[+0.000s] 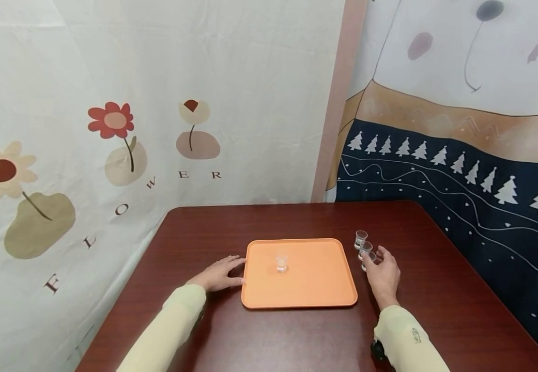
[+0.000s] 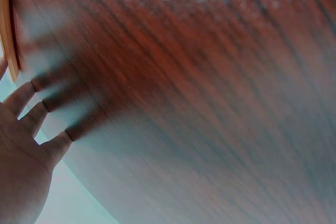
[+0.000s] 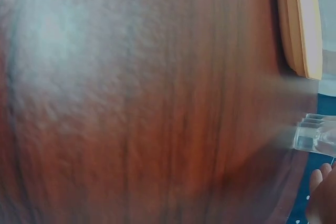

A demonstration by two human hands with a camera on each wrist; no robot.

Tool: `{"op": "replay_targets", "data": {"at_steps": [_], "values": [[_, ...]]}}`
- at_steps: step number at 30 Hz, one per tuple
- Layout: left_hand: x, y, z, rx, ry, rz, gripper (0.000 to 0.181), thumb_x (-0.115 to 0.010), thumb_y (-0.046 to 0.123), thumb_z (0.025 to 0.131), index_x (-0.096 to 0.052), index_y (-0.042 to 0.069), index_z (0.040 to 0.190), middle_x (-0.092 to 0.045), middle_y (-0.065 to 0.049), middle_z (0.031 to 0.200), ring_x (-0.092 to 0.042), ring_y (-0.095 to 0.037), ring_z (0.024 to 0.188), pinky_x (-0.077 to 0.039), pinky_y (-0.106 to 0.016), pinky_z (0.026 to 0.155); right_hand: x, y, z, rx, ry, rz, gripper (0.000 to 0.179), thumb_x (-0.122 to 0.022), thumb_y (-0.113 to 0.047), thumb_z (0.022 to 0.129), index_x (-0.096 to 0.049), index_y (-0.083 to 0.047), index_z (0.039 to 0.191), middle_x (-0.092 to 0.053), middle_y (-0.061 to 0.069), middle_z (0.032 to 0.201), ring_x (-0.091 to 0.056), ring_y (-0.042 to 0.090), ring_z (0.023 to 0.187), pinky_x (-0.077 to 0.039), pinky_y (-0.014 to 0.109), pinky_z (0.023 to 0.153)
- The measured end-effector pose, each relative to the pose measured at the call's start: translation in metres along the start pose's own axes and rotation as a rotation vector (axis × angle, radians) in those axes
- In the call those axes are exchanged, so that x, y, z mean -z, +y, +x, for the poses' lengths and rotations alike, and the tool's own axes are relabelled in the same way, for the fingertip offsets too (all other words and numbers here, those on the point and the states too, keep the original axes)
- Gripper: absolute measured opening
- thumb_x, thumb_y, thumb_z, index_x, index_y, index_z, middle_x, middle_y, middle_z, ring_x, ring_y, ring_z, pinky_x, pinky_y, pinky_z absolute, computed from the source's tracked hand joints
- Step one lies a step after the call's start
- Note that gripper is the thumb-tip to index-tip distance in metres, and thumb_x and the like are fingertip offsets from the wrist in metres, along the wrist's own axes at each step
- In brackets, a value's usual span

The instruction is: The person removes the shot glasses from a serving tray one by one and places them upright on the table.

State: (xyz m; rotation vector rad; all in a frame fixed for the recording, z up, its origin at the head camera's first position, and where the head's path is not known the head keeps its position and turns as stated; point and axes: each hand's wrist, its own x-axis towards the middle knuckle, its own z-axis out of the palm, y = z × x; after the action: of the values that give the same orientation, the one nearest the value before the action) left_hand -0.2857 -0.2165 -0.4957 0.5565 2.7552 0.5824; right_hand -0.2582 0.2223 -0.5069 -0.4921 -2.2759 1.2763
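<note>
An orange tray [image 1: 315, 289] lies on the dark wooden table, with one small clear shot glass [image 1: 281, 263] standing left of its middle. Beside the tray's left rim is my left hand [image 1: 217, 274], fingers spread and fingertips at the rim. Right of the tray, three more shot glasses stand in a slanting row: a far glass [image 1: 360, 238], a middle one and a near one [image 1: 366, 262]. My right hand [image 1: 384, 274] has thumb and fingers around the near glass, partly covering it; whether they pinch it is unclear. The right wrist view shows the clustered glasses [image 3: 307, 137] above several fingertips [image 3: 317, 177].
The reddish-brown table [image 1: 269, 341] extends around the tray on all sides. Behind it hangs a pale cloth [image 1: 259, 103] printed with flowers and letters. A navy cloth [image 1: 459, 206] with white trees hangs along the right side.
</note>
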Motion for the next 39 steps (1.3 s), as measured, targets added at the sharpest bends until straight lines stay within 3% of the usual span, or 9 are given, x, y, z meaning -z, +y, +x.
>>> {"op": "replay_targets", "data": {"at_steps": [8,19,27,33,39], "values": [[0.000,-0.002,-0.002,-0.007,0.007,0.011,0.072,-0.069,0.049,0.091,-0.045,0.017,0.151,-0.037,-0.017,0.154,-0.030,-0.039,0.144,-0.028,-0.058,0.111,0.000,-0.018,0.006,0.037,-0.027,0.010,0.056,-0.070,-0.023,0.093,-0.051,0.004,0.139,-0.055,0.025,0.128,-0.052,0.040,0.120,-0.039,0.052,0.102],[-0.001,-0.002,-0.002,0.001,0.006,0.003,0.072,-0.070,0.049,0.090,-0.046,0.018,0.150,-0.037,-0.016,0.155,-0.028,-0.039,0.144,-0.028,-0.059,0.111,-0.015,-0.036,0.002,0.079,-0.058,0.034,0.053,-0.073,-0.026,0.092,-0.057,0.001,0.134,-0.056,0.023,0.126,-0.053,0.040,0.116,-0.041,0.053,0.100],[0.000,-0.001,-0.001,0.005,0.003,0.007,0.070,-0.069,0.048,0.091,-0.045,0.019,0.151,-0.036,-0.016,0.155,-0.028,-0.037,0.145,-0.027,-0.058,0.111,-0.035,-0.049,-0.014,0.156,-0.126,0.076,0.049,-0.073,-0.019,0.092,-0.058,0.004,0.133,-0.058,0.024,0.127,-0.055,0.038,0.119,-0.043,0.050,0.099],[0.000,-0.001,-0.001,-0.005,0.005,0.015,0.071,-0.069,0.048,0.091,-0.046,0.018,0.150,-0.037,-0.016,0.155,-0.028,-0.038,0.145,-0.027,-0.059,0.111,-0.056,-0.053,-0.028,0.211,-0.168,0.090,0.045,-0.076,-0.014,0.088,-0.062,0.008,0.125,-0.062,0.025,0.120,-0.060,0.039,0.112,-0.048,0.048,0.095],[0.000,0.000,0.000,-0.008,-0.002,0.021,0.071,-0.068,0.049,0.091,-0.045,0.019,0.151,-0.037,-0.015,0.155,-0.028,-0.038,0.145,-0.028,-0.059,0.111,-0.074,-0.061,-0.043,0.218,-0.286,0.125,0.046,-0.076,-0.013,0.089,-0.061,0.009,0.126,-0.063,0.024,0.124,-0.061,0.038,0.113,-0.048,0.046,0.098]]}}
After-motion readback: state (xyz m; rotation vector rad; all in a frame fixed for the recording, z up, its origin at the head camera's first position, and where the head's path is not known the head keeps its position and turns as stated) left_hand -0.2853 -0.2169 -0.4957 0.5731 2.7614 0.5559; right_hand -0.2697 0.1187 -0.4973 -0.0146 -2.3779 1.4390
